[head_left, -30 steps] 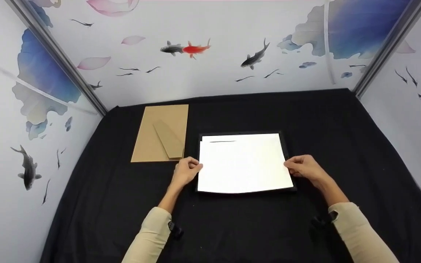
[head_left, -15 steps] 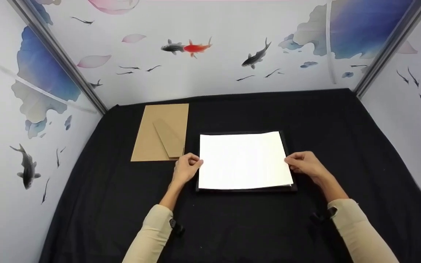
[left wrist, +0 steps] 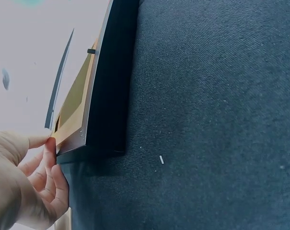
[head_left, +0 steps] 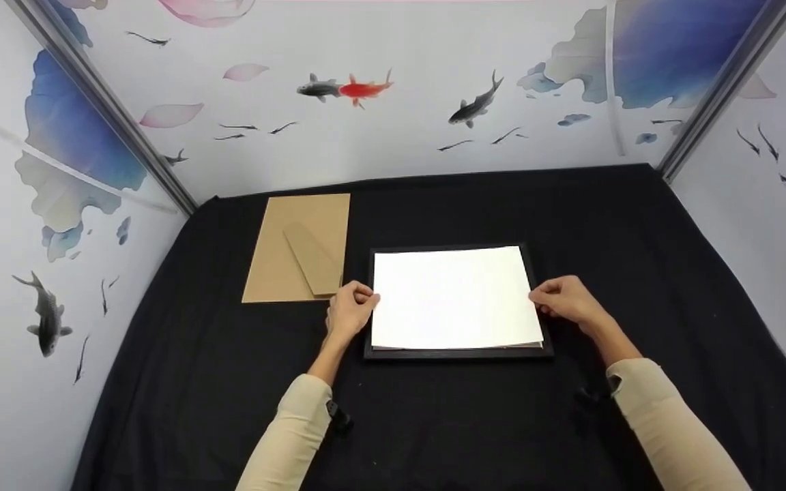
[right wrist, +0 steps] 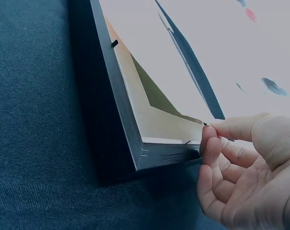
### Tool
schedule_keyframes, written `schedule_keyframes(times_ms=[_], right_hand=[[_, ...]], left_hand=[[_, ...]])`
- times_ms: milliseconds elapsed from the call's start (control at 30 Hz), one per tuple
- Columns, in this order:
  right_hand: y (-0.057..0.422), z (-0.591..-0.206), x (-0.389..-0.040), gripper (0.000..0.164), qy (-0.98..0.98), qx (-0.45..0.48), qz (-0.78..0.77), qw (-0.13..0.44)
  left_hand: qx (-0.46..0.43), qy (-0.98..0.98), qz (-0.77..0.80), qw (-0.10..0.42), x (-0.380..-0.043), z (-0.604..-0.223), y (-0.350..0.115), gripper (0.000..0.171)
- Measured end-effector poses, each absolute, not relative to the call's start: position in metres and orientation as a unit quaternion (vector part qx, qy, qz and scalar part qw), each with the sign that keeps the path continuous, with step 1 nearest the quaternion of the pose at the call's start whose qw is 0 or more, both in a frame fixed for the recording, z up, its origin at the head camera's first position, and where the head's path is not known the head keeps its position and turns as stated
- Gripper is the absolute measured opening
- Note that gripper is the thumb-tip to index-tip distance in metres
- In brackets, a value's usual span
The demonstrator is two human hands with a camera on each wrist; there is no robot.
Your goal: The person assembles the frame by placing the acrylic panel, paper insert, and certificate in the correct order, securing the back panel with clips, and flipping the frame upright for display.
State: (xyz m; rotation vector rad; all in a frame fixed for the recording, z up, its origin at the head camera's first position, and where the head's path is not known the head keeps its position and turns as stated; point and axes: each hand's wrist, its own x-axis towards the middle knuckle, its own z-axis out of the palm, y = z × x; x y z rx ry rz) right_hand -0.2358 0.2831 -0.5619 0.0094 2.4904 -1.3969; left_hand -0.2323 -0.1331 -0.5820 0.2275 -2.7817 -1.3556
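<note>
A white sheet [head_left: 458,300] spans most of a black picture frame [head_left: 461,354] lying on the dark cloth. My left hand [head_left: 350,310] pinches the sheet's left edge between thumb and forefinger. At the opposite edge, my right hand [head_left: 568,300] pinches it in the same way. Both wrist views show the sheet raised above a tan bordered layer [right wrist: 173,125] with an olive middle inside the frame. Small dark tabs [right wrist: 114,43] stick out along the frame's inner edge. The sheet hides most of that interior from the head view.
A brown backing board [head_left: 263,266] with an attached easel stand [head_left: 314,262] lies left of the frame, close to my left hand. Black cloth [head_left: 447,423] covers the table. Printed wall panels [head_left: 393,136] and metal posts [head_left: 727,88] enclose the back and sides.
The sheet's near edge has moved away from me, so the frame's front bar now shows. Both hands have shifted slightly forward, keeping their pinch on the sheet.
</note>
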Motion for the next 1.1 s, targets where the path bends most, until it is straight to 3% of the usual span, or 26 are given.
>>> schedule_keyframes(times_ms=[167, 333, 733, 900, 1100], right_hand=[[0.283, -0.562, -0.235, 0.02, 0.866, -0.012, -0.481, 0.132], [0.288, -0.564, -0.231, 0.019, 0.873, -0.031, -0.471, 0.12], [0.297, -0.567, -0.208, 0.024, 0.842, -0.106, -0.516, 0.119], [0.286, -0.555, -0.199, 0.026, 0.839, -0.11, -0.521, 0.11], [0.29, -0.577, -0.204, 0.029, 0.848, -0.112, -0.511, 0.085]], left_hand=[[0.069, -0.894, -0.442, 0.025, -0.232, -0.582, -0.132, 0.013], [0.048, -0.887, -0.46, 0.014, -0.227, -0.584, -0.137, 0.025], [-0.024, -0.853, -0.516, -0.076, -0.199, -0.585, -0.159, 0.048], [-0.032, -0.854, -0.514, -0.079, -0.196, -0.587, -0.159, 0.052], [-0.03, -0.858, -0.506, -0.08, -0.195, -0.59, -0.157, 0.054]])
